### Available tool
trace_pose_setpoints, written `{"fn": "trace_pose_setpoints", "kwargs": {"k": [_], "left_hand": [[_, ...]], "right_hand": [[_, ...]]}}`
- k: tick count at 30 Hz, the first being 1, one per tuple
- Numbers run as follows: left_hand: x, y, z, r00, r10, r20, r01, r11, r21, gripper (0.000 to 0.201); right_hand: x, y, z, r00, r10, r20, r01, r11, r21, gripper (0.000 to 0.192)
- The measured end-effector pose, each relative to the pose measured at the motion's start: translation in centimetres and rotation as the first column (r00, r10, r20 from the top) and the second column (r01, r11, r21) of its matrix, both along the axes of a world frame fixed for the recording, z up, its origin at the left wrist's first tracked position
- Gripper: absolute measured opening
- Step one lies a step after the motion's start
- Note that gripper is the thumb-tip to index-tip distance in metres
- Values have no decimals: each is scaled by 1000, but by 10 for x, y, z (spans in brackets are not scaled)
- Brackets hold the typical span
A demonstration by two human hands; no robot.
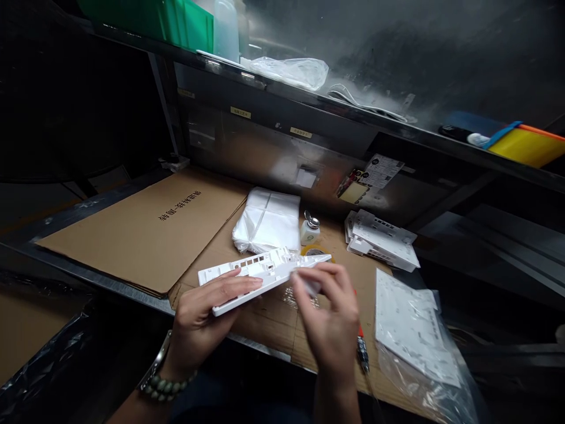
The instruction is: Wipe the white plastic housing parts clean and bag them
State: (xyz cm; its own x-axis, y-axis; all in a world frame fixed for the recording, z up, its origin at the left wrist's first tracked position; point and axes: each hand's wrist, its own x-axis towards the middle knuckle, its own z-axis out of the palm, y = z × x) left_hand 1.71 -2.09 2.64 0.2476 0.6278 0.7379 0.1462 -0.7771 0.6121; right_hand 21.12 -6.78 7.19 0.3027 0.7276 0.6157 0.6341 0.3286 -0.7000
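My left hand (pixel 205 312) is closed round the near left part of a white plastic housing panel (pixel 269 274) with slots and ribs, held tilted above the cardboard. My right hand (pixel 331 312), blurred by motion, is at the panel's right end. Its thumb and fingers pinch a small whitish piece (pixel 312 287) whose kind I cannot make out. Behind the panel lie a stack of clear plastic bags (pixel 271 218), a white pump bottle (pixel 310 231) with a metal top, and a roll of yellow tape (pixel 315 252), partly hidden.
Flat cardboard (pixel 145 235) covers the bench's left side. Several white panels (pixel 382 238) are stacked at right. Nearer lies a white panel in a clear bag (pixel 415 330). A red-and-black tool (pixel 362 352) is beside my right hand. A metal shelf (pixel 273 88) overhangs the bench.
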Motion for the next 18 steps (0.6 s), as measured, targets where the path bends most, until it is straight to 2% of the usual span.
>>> {"fn": "trace_pose_setpoints", "kwargs": {"k": [2,3,5,7,9,10,11,13,14,16,18], "left_hand": [[-1,0,2,1000,-3,22,4,999,-37,42],[-2,1,3,999,-28,30,30,998,-56,40],[-3,3,2,994,-99,44,103,990,-97,37],[-3,6,0,989,-140,45,144,985,-97,34],[-2,10,-4,994,-63,92,74,989,-128,27],[0,12,-6,986,-17,169,50,980,-194,35],[1,15,-7,964,21,267,60,954,-292,53],[4,19,-5,898,64,435,178,852,-492,82],[5,22,-2,872,55,485,260,789,-557,87],[7,26,7,846,41,531,379,655,-654,82],[7,30,16,810,45,585,493,486,-721,65]], "right_hand": [[16,2,-1,993,-88,-80,89,996,3,7],[20,1,-2,989,-63,-134,61,998,-20,10],[21,-1,-2,971,72,-227,-98,990,-102,16],[16,-5,-5,941,184,-285,-238,957,-167,17],[9,-6,-10,934,191,-303,-244,959,-146,16],[6,-7,-14,937,171,-306,-210,972,-101,15],[3,-7,-18,941,145,-306,-165,985,-41,14],[-1,-7,-27,947,111,-302,-93,993,71,12],[-2,-8,-31,949,115,-294,-88,991,105,12],[-3,-10,-38,953,145,-265,-122,987,103,14],[-3,-12,-42,958,189,-218,-192,981,6,17]]}}
